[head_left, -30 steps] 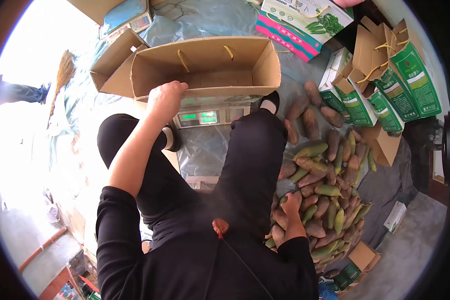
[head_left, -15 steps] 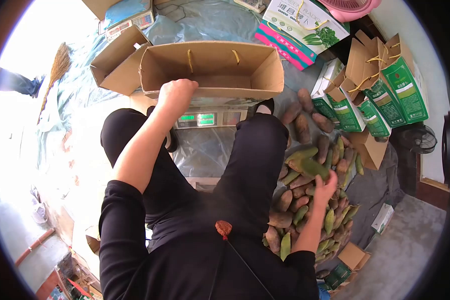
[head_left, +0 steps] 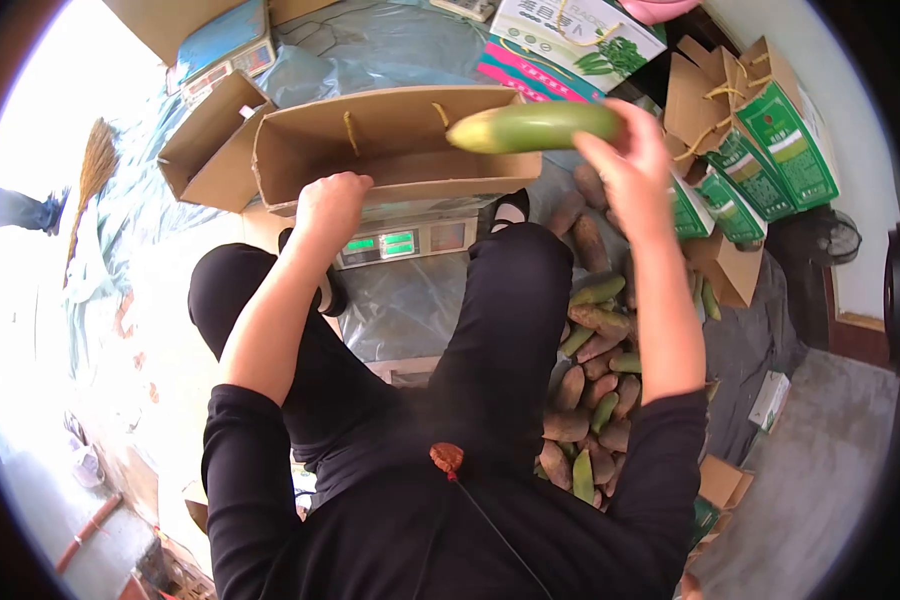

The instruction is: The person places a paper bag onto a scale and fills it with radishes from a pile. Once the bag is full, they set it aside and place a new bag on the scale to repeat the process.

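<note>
My left hand [head_left: 332,210] is closed over the near rim of an open cardboard box [head_left: 305,150] with yellow cord handles. The box stands on a digital scale [head_left: 410,243] with lit green displays, between my feet. In my right hand [head_left: 635,165] is a long green radish [head_left: 535,128], pale yellow-green at its tip. It is held level above the right end of the box, its tip over the opening. Below my right forearm lies a pile of radishes [head_left: 598,375], some green, others coated in brown soil.
Green-and-white cartons [head_left: 785,150] with cord handles stand at the right. A second open box [head_left: 210,150] sits left of the scale. Behind are a blue-topped scale [head_left: 225,45] and a printed radish carton [head_left: 580,40]. A broom [head_left: 92,180] and a person's leg [head_left: 15,207] are at far left.
My right hand has lifted the green radish from the pile up and forward to the box. My left hand stays on the box rim. The view has shifted slightly.
</note>
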